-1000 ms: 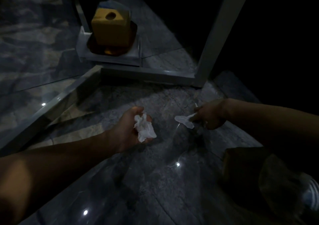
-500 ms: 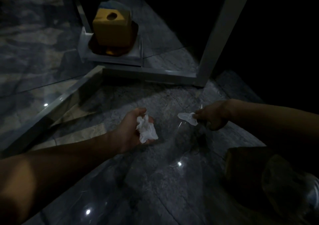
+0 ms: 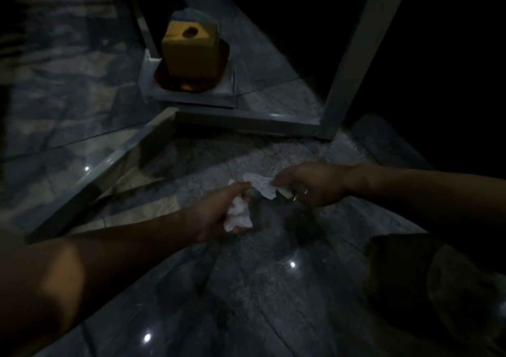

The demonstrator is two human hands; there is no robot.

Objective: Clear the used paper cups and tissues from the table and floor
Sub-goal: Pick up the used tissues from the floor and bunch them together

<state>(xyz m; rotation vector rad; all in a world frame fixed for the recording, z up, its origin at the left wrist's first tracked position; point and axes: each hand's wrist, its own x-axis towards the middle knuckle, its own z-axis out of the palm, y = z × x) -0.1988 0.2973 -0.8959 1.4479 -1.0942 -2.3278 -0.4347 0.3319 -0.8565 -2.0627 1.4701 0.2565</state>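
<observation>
— Where are the tissues?

— One crumpled wad (image 3: 238, 214) sits clenched in my left hand (image 3: 219, 214); my right hand (image 3: 312, 184) pinches a second tissue (image 3: 261, 185) just above the marble floor (image 3: 273, 302), close beside the left — I'd say to gather both in one fist.

— Anything in the way?

— No. The yellow box (image 3: 190, 52) and the metal frame (image 3: 246, 121) stand well apart.
</observation>
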